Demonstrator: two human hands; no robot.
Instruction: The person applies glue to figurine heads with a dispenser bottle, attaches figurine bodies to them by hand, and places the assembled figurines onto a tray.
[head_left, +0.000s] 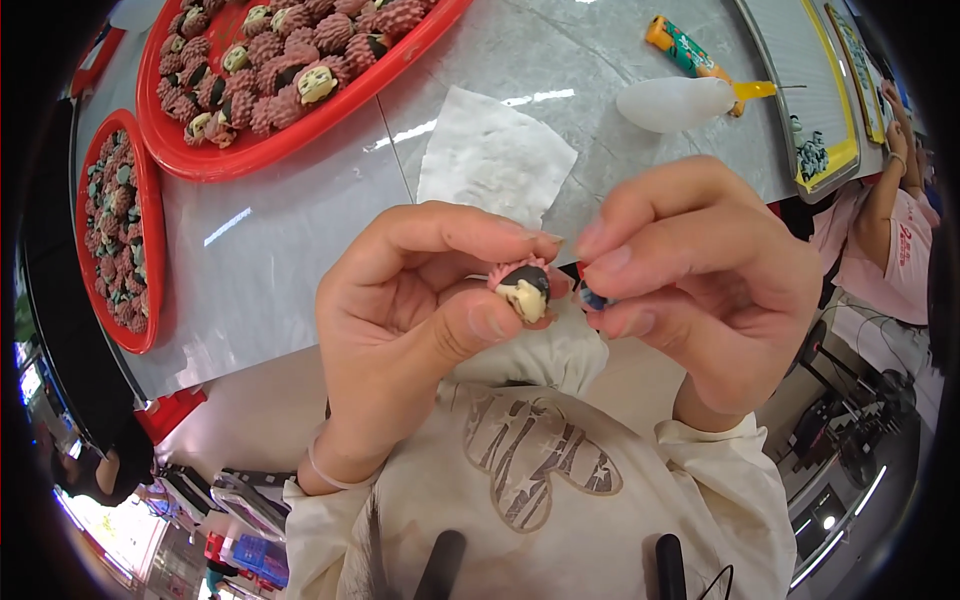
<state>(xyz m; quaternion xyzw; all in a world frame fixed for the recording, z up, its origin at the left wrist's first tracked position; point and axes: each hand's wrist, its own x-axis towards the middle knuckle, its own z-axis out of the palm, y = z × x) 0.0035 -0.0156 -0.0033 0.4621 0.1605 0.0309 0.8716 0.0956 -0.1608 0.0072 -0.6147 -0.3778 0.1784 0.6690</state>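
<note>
Pink spiky figurine [524, 288] pinched in left hand [400, 320] fingers; right hand [700, 290] fingers nipping tiny blue-red piece [592, 297] just beside it, above grey table [300, 250].

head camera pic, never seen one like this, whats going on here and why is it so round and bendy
A wide fisheye camera worn on a person's head looks down at their own hands, so straight edges bend near the rim. The left hand pinches a small pink figure with a dark and cream front. The right hand holds a tiny dark blue piece beside it. On the grey table lie two red trays of similar figures, a white paper sheet and a glue bottle. Another person sits at the right.
</note>
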